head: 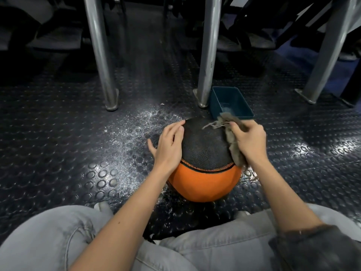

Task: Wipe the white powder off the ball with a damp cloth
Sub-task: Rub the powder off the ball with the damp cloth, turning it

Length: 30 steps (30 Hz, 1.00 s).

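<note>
Head camera looks down at a person sitting low, with both bare arms reaching forward over knees in pale jeans (pixel 58 237). The ball (pixel 205 153) sits on the bumpy dark floor (pixel 58 133) just in front of the knees. Its top part is black and its bottom part is orange.

The left hand (pixel 170 145) lies flat on the left side of the ball. Its fingers are nearly straight and close together, and the thumb sticks out to the side. It presses on the ball and holds nothing.

The right hand (pixel 250 139) is on the right side of the ball. Its fingers and thumb curl round a grey-brown cloth (pixel 233 147) and grip it. The cloth is squashed between the hand and the ball, and loose threads trail over the black top.

A blue tub (pixel 232 102) stands just behind the ball, with its open side up. Whether it touches the ball cannot be seen. It is right beside a shiny metal leg (pixel 209 51). Two more metal legs stand farther left and right. White powder (pixel 144 122) is spread on the floor to the left of the ball and near the knees
</note>
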Available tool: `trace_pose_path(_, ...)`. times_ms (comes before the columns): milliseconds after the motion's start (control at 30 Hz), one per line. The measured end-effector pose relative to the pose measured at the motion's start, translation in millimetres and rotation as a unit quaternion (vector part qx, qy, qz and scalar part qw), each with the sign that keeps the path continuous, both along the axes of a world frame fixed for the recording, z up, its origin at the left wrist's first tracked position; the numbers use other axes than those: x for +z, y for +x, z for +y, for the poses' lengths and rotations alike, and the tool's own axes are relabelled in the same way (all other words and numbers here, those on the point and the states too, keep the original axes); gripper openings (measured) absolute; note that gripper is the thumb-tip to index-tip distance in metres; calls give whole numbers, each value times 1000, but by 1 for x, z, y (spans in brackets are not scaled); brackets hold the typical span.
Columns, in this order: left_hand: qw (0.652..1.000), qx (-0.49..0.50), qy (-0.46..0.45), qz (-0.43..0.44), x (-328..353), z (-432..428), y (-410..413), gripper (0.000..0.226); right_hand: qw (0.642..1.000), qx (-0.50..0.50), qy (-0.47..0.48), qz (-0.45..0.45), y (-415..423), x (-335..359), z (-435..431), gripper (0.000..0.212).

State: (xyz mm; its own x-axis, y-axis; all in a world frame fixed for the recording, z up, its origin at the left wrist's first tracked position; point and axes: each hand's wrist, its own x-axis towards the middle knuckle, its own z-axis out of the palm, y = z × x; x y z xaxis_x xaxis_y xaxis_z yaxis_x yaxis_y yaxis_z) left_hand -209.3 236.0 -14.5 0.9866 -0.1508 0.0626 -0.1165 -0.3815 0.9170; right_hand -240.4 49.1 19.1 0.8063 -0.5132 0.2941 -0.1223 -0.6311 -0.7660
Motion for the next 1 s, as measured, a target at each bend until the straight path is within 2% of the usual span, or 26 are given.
trace_pose_path(33, 1000, -1, 1, -1, 1, -2, 0, 36, 998, -14, 49, 22, 1, -4, -9, 16)
trace_pose_path(133, 999, 5, 40, -16, 4, -4, -5, 37, 993, -33, 111, 32, 3, -16, -14, 18)
trace_pose_path(200, 992, -17, 86, -86, 5, 1, -6, 44, 988, -44, 145, 12, 3, -18, -12, 17)
trace_pose_path(267, 976, -125, 112, -137, 9, 7, -5, 72, 986, -45, 160, 0, 1, -17, -11, 16)
trace_pose_path(333, 956, -232, 140, -113, 15, 9, -2, 104, 989, -30, 148, -5, -1, -14, -12, 9)
trace_pose_path(400, 944, -264, 173, -92, 16, 10, -1, 128, 993, -9, 119, -3, -2, -8, -9, 8)
trace_pose_path(433, 946, -260, 175, -85, 15, 10, -1, 132, 996, 1, 86, -2, -2, -6, -7, 9)
trace_pose_path(567, 960, -229, 146, -75, 11, 14, -4, 132, 992, 51, -109, -28, -10, 1, 17, 12)
trace_pose_path(767, 969, -209, 104, -76, 8, 22, -2, 126, 941, 185, -252, -128, -32, -1, 56, 23)
trace_pose_path(867, 968, -210, 114, -81, 6, 23, -7, 125, 968, 120, -204, -87, -16, -1, 30, 18)
trace_pose_path(933, 968, -205, 121, -81, 7, 21, -8, 126, 994, 47, -91, -29, -3, -1, 4, 16)
trace_pose_path(1000, 969, -202, 121, -77, 9, 19, -10, 126, 1000, 20, -2, 6, 1, -3, -8, 17)
